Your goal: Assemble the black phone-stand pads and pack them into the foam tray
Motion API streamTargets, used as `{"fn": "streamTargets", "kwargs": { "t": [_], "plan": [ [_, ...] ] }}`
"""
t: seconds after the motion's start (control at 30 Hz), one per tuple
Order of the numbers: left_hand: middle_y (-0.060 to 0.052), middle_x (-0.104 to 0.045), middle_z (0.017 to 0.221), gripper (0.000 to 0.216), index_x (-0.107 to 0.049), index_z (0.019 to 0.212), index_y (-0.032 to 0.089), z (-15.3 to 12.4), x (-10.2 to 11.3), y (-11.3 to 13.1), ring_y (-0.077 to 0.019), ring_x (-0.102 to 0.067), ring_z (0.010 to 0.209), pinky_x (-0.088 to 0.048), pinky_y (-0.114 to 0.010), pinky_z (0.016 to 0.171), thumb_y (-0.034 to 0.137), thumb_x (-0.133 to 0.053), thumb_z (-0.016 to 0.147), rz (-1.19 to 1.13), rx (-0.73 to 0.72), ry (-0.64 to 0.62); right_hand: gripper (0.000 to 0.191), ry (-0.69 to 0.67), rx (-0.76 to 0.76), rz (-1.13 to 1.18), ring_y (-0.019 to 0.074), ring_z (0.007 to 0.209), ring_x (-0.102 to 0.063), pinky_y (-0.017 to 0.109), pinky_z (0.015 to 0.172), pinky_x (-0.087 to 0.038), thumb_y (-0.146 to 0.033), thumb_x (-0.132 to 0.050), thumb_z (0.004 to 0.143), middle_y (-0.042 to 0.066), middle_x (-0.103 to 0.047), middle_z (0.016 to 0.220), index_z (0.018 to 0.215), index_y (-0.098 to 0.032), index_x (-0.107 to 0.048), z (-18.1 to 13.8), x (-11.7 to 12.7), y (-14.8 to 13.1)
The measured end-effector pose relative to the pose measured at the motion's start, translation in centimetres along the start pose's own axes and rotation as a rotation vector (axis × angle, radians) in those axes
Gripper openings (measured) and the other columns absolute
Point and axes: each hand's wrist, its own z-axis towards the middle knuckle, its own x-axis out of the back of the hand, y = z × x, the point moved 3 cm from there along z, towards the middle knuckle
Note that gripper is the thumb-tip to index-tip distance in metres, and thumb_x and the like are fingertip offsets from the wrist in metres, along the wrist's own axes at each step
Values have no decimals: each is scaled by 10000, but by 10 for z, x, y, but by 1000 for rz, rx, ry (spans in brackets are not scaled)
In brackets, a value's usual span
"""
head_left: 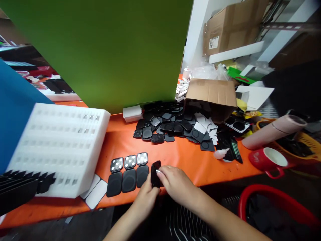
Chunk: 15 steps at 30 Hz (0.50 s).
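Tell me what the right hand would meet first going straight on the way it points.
Most likely the dark piece held in the left hand: the right hand points leftward and forward at it and seems to touch it, though depth is unclear.

Upright green panel (112, 53), blue panel (13, 107) at left, cardboard carton (238, 25) with white label (214, 42) at upper right, pink bottle (276, 131) beside red mug (259, 161), orange basket (310, 143).

Two hands (177, 182), three unfolded devices (129, 180), apparently one held device (155, 168)
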Motion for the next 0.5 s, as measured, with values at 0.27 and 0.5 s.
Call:
{"fn": "streamTargets", "kwargs": {
  "t": [0.27,0.5],
  "plan": [
    [-116,-397,1328,595,-248,1352,168,-5,0,-7,-221,-337,1229,-244,-392,1017,124,-382,774,290,-132,-17,281,-113,96,-61,181,785,-549,275,673,-366,-352,-335,887,60,-597,867,933,-166,-541,0,4,0],
    [-112,-562,1129,356,-504,1135,164,-6,-6,-2,-245,-480,1072,-362,-371,908,190,-390,799,213,-71,-47,263,-88,80,7,139,690,-526,242,611,-331,-374,-391,862,23,-593,761,792,-179,-553,2,-10,6]
  ]
}}
